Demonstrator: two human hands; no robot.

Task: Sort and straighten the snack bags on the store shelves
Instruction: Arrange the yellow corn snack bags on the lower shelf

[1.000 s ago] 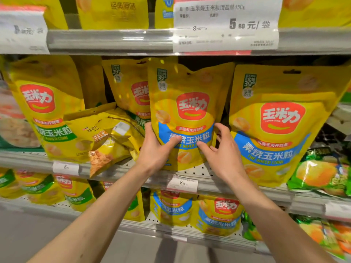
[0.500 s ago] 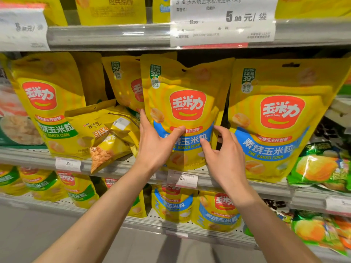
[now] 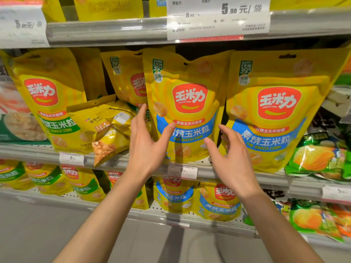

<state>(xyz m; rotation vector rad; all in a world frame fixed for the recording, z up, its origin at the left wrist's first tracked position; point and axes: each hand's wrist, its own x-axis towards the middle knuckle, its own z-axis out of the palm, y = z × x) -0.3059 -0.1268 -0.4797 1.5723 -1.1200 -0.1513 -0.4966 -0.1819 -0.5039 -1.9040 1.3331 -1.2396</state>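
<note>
A grey metal shelf with a perforated deck (image 3: 233, 173) carries glossy yellow stand-up pouches. The middle yellow pouch with a blue band (image 3: 187, 111) stands upright between a matching blue-banded pouch (image 3: 275, 111) and a crumpled small yellow snack bag lying tilted (image 3: 106, 133). The left hand (image 3: 146, 145) has straight fingers, its thumb on the middle pouch's front. The right hand (image 3: 233, 158) hovers spread and relaxed just beside the pouch, gripping nothing.
</note>
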